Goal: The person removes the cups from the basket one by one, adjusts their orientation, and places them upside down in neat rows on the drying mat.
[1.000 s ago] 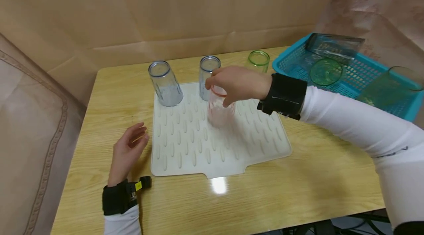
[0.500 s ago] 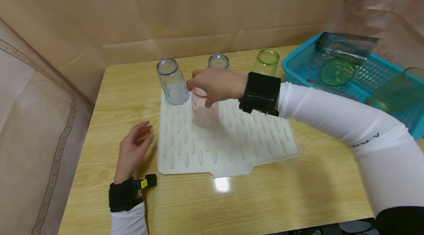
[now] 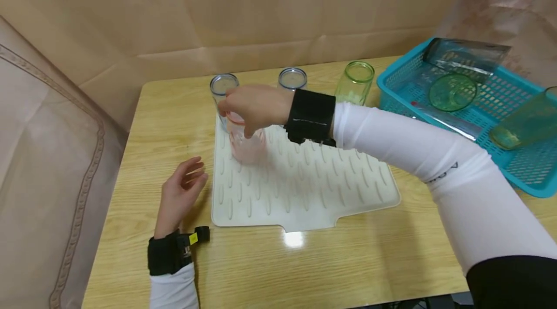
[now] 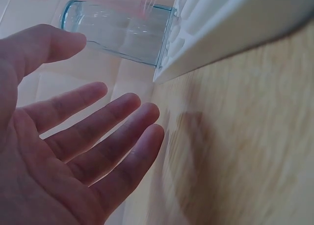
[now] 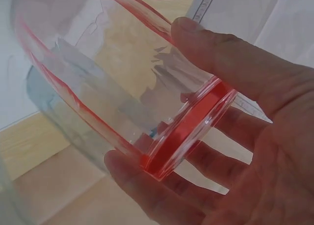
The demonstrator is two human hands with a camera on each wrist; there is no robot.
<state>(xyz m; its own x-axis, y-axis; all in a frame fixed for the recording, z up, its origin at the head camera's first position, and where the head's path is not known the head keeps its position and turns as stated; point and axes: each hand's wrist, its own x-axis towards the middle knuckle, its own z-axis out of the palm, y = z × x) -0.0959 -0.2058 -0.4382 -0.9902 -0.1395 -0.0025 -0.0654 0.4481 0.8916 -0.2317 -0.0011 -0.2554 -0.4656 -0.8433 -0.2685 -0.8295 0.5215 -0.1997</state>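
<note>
My right hand grips a pink-tinted drinking glass, turned upside down, by its base. In the right wrist view, thumb and fingers curl round the thick red base. The glass is low over the left part of a white ridged drying mat. Just behind it an upside-down bluish glass is partly hidden by the hand; it also shows beside the pink one in the left wrist view. My left hand lies left of the mat, fingers relaxed and holding nothing.
Another bluish glass and a green glass stand inverted along the back. A blue plastic basket at the right holds a green glass, a yellowish glass and clear packaging. My right sleeve crosses above the mat.
My right hand has carried the pink glass leftward over the mat, from before the middle bluish glass to before the left one. The view has shifted slightly; my left hand stays put.
</note>
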